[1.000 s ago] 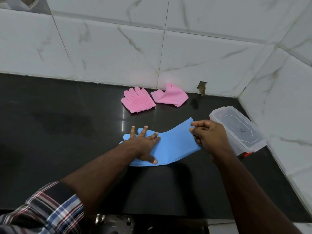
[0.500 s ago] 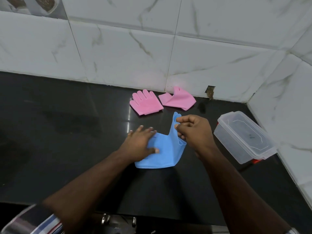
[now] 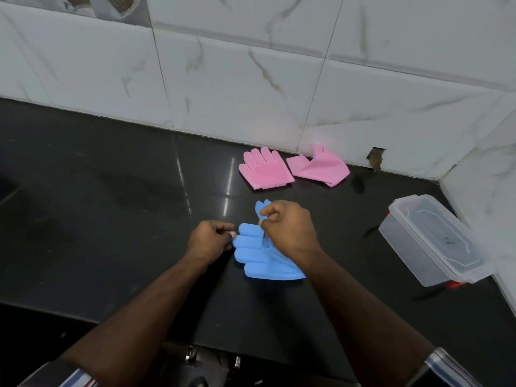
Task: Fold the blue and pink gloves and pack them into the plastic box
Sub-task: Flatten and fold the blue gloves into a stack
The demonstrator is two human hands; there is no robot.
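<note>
Blue glove [image 3: 262, 254] lies folded on the black bench [image 3: 111, 219] between both hands, its smooth rubbery fingers fanned toward the left and its long axis running roughly left to right. Right hand [image 3: 287, 230] has its fingers curled, pinching a raised flap of the blue material at the far edge, while the left hand [image 3: 210, 241] pinches the glove's fingertip end with curled fingers. Beyond them, near the white marbled wall tiles [image 3: 251, 79], two pink gloves rest flat: the left pink glove [image 3: 264, 170] shows its stubby fingers pointing away toward the wall and a bristly edge nearest the camera, and the right pink glove [image 3: 319, 166] is folded into an angular shape just beside it. Well to the right, a clear rectangular plastic box [image 3: 432, 241] with its lid on sits at a slant.
</note>
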